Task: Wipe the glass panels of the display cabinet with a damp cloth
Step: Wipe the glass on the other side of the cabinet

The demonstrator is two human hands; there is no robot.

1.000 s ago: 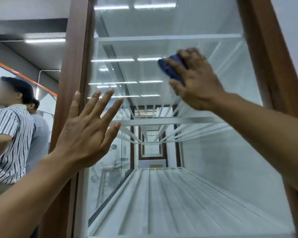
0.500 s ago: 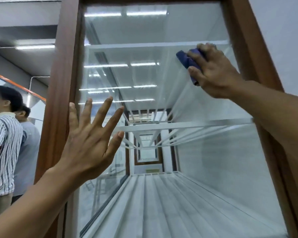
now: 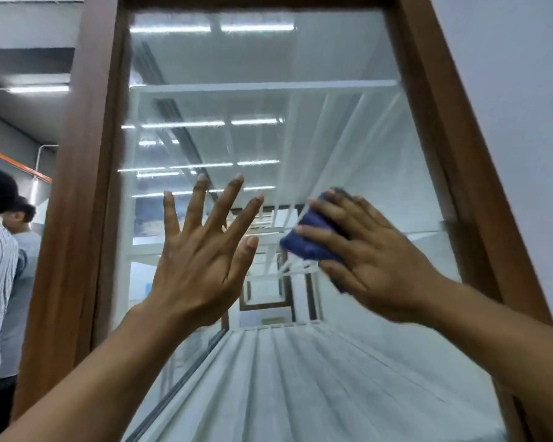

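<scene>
Right hand [image 3: 374, 260] pressing blue cloth [image 3: 310, 240] on glass panel [image 3: 348, 148] — left hand [image 3: 201, 260] splayed beside it.

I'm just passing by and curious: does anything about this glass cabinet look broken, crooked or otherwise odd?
Nothing stands out. The glass panel shows no cracks, only reflections of ceiling lights, and the wooden frame looks sound. The right hand presses a blue cloth to the glass; the left hand is spread open.

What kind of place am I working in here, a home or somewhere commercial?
Probably commercial, a shop or showroom. A tall brown wood-framed display cabinet has bare glass shelves, long fluorescent ceiling tube lights run overhead, and two other people stand at the left.
</scene>
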